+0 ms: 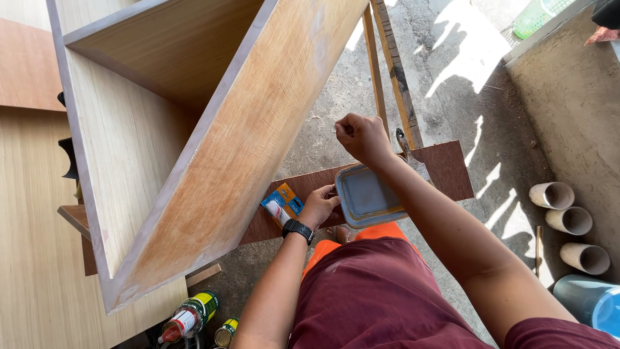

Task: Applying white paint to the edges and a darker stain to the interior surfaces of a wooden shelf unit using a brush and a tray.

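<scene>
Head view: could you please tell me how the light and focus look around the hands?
Head view: hard sunlight patches with sharp shadows on the concrete floor; both hands in even shade, the left hand by a blue packet, the right hand above a grey tray; everything fairly sharp, no glare.

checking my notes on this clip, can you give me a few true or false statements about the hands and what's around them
1. The left hand rests by a blue and orange packet. True.
2. The right hand lies flat and open. False: it is closed in a fist.
3. A grey tray lies on the brown board. True.
4. The left wrist is bare. False: it wears a black watch.
5. Three tubes lie at the right. True.
</scene>
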